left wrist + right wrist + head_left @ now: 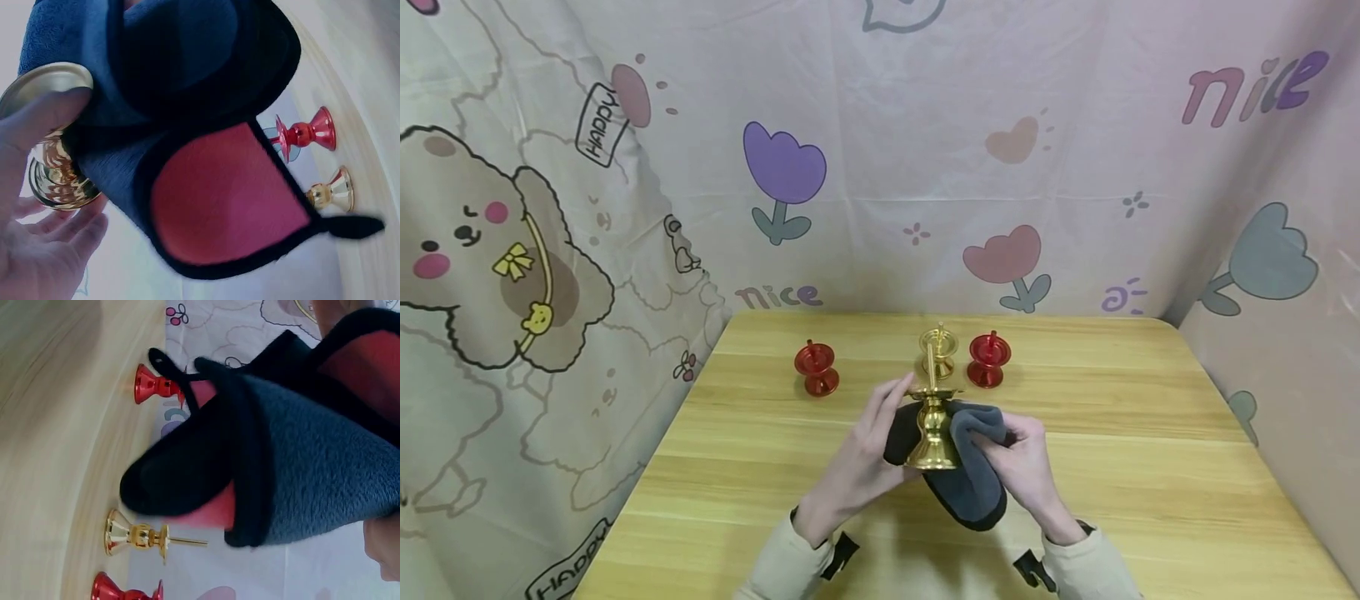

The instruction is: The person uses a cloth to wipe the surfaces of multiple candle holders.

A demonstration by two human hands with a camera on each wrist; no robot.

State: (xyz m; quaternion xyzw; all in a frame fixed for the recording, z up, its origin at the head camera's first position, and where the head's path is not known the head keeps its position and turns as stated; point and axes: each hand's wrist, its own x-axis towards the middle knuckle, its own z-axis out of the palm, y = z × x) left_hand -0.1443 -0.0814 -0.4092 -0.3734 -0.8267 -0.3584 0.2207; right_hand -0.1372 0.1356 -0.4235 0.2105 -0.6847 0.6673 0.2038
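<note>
Up off the table, my left hand grips a shiny gold candlestick with a thin spike on top. In the left wrist view the thumb presses the rim of its base and the other fingers lie by the dish end. A cloth, blue-grey on one face and pink on the other with black edging, lies folded against the candlestick's side. My right hand pinches this cloth at the right. Part of the right hand is hidden by the cloth in the right wrist view.
Behind the hands, a second gold candlestick stands on the wooden table. One red candlestick is just right of it, another red candlestick farther left. A printed curtain hangs along the table's back and sides.
</note>
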